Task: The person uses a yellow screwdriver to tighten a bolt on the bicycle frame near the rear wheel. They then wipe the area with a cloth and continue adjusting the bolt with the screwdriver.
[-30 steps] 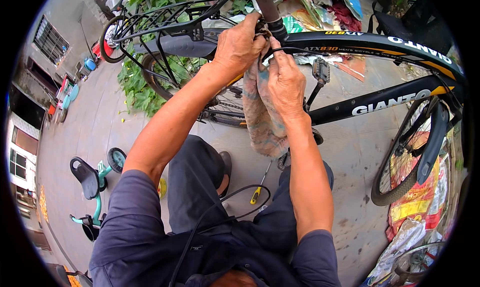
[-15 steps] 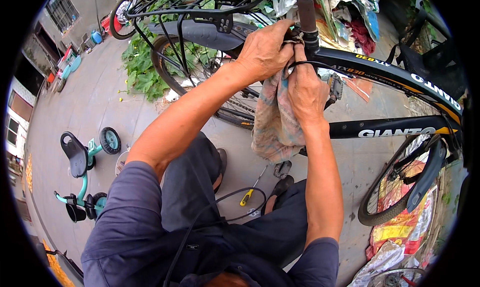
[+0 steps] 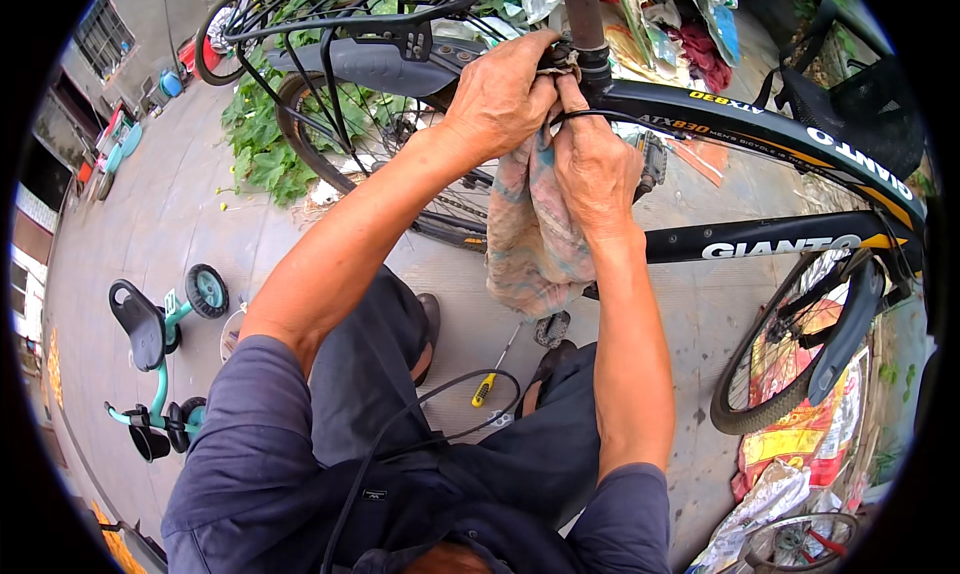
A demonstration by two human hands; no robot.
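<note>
Holding the cloth (image 3: 535, 244): our right hand (image 3: 597, 174) pinches it — it hangs by the black bike (image 3: 690, 242).
Left hand (image 3: 503, 96): bunched near the seat post (image 3: 584, 14) — we can't tell its grip.
Screwdriver (image 3: 484, 388): yellow, lying between our feet (image 3: 430, 314).

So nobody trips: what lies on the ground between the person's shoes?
In the head view, a yellow-handled screwdriver lies between the left shoe and right shoe.

- Bright, diffuse daylight; shadows faint and soft-edged.
- Fisheye distortion bows the bicycle frame (image 3: 740, 122) at right.
- Black vignette fills all corners.
- Centre fairly sharp; left rim softer.
</note>
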